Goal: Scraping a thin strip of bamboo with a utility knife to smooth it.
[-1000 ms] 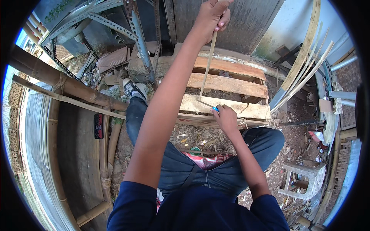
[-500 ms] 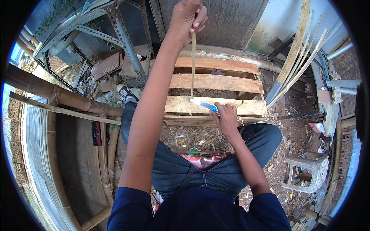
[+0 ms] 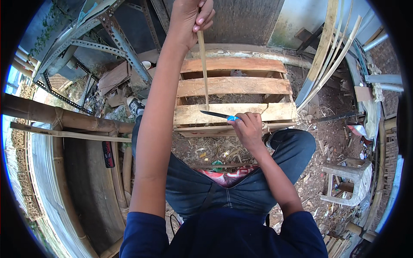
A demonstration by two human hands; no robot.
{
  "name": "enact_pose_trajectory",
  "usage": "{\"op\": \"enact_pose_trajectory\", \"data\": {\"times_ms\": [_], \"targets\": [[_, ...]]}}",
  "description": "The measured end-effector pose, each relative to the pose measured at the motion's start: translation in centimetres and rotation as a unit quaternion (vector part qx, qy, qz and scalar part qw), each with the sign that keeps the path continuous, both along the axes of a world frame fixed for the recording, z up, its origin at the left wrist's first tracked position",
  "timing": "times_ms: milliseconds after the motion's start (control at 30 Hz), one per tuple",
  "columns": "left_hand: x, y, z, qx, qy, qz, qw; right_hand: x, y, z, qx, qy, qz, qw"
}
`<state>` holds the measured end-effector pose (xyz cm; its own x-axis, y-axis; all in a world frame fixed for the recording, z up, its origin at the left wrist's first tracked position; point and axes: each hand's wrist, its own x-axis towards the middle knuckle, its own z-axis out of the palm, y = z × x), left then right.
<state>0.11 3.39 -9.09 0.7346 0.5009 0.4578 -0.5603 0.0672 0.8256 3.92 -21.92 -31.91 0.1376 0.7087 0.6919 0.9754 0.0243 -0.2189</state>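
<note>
Up at the top of the head view my left hand (image 3: 191,21) is closed around the upper end of a thin bamboo strip (image 3: 203,64). The strip hangs down nearly upright, its lower end at the front slat of a low wooden slatted bench (image 3: 241,87). Low over that slat, my right hand (image 3: 248,129) grips a knife (image 3: 217,114) by its blue handle. The blade looks dark and points left, its tip close to the strip's lower end; whether they touch I cannot tell.
Long bamboo strips (image 3: 333,64) lean at the right of the bench. A pale stool-like frame (image 3: 347,182) lies on the littered ground at right. A blue-grey metal frame (image 3: 120,41) stands at upper left, and a bamboo pole (image 3: 77,118) runs along the left.
The bamboo strip has shifted left and tilted, along with my left hand. My right hand has moved slightly left with the knife, whose blade now looks dark rather than bright.
</note>
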Motion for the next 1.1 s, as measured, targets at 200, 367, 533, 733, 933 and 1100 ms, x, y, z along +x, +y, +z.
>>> {"op": "enact_pose_trajectory", "data": {"times_ms": [200, 367, 533, 733, 933, 1100], "targets": [[0.7, -0.9, 0.2, 0.008, 0.004, -0.003, 1.0, 0.2, -0.3, -0.1, 0.012, -0.004, 0.021, 1.0], [1.2, -0.9, 0.0, 0.02, 0.005, -0.017, 1.0, 0.3, -0.3, 0.3, 0.021, -0.002, 0.028, 0.999], [1.5, -0.9, 0.0, 0.031, 0.004, -0.019, 0.999, -0.1, 0.0, 0.6, -0.092, 0.059, -0.022, 0.994], [2.3, -1.6, 0.2, 0.05, 0.03, 0.064, 0.996, 0.7, 0.6, -3.3, -0.238, 0.109, -0.055, 0.964], [1.5, -2.3, 0.6, 0.088, 0.056, 0.137, 0.985, 0.4, 3.8, -1.1, -0.226, 0.052, -0.022, 0.972], [0.9, -1.4, 0.5, 0.044, 0.024, 0.034, 0.998, 2.3, 7.3, -0.2, -0.132, 0.041, -0.001, 0.99]]}}
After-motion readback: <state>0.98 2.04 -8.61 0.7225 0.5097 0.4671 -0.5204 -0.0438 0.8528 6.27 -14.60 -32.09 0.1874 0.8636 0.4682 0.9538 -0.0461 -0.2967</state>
